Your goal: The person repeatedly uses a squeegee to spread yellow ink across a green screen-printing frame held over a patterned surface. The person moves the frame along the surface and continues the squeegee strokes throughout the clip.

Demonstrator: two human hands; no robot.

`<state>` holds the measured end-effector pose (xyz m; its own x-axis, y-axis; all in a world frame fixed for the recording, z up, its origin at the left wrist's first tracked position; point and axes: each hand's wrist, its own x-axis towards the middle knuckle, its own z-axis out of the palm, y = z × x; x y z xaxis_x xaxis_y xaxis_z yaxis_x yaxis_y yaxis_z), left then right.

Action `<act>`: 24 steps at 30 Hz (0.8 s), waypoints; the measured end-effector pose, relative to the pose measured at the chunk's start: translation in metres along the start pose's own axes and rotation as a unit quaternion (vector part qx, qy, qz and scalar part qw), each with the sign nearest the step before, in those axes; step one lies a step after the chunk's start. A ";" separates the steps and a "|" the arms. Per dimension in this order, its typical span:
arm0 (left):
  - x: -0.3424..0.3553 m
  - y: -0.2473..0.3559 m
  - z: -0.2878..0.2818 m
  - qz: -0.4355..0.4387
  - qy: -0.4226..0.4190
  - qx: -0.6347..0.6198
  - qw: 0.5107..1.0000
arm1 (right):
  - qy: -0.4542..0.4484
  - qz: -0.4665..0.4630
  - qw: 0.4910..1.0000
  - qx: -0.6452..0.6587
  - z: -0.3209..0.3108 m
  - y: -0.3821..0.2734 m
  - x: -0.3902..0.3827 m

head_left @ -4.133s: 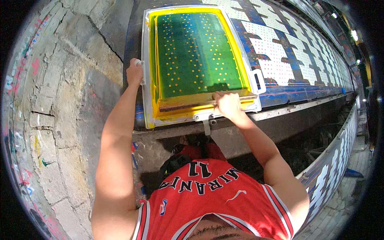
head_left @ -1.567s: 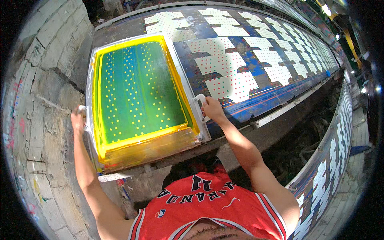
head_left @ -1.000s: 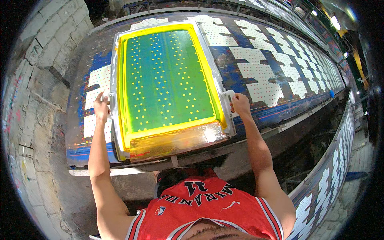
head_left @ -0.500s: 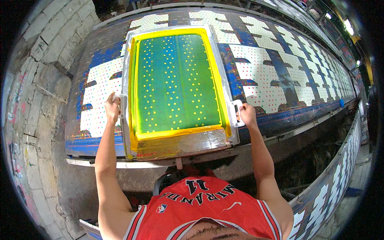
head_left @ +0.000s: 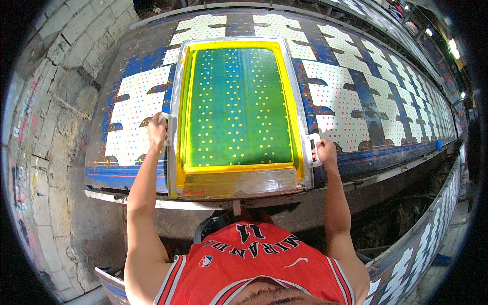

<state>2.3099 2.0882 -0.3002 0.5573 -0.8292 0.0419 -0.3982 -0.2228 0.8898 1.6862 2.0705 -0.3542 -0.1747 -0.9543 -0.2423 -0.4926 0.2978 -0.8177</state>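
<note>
Before me is a screen printing frame (head_left: 244, 107) with a metal border, yellow edging and a green mesh dotted with small yellow spots. My left hand (head_left: 158, 129) grips the white handle on its left side. On the right side, my right hand (head_left: 326, 151) is wrapped round the other white handle (head_left: 313, 149). Beneath and beside the frame lie white cut fabric pieces (head_left: 138, 109) printed with small coloured dots. Whatever lies directly under the mesh is hidden.
The long printing table (head_left: 376, 163) is stained blue and carries rows of dotted pieces (head_left: 338, 109) running off to the right. A rough block wall (head_left: 56, 132) rises at the left. Behind me at lower right, another table holds more white pieces (head_left: 406, 262).
The frame and both my hands have shifted a little to the right. More of the dotted fabric to the frame's left shows now. Both hands keep their hold.
</note>
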 end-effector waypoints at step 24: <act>0.017 -0.034 0.013 0.075 0.032 0.189 0.979 | -0.250 -0.529 0.729 -0.356 0.099 -0.114 -0.174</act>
<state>2.3238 2.0748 -0.3359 0.5116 -0.8363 0.1972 -0.7133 -0.2854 0.6401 1.8571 2.1999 -0.2704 0.8688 -0.4947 0.0228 -0.4742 -0.8443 -0.2498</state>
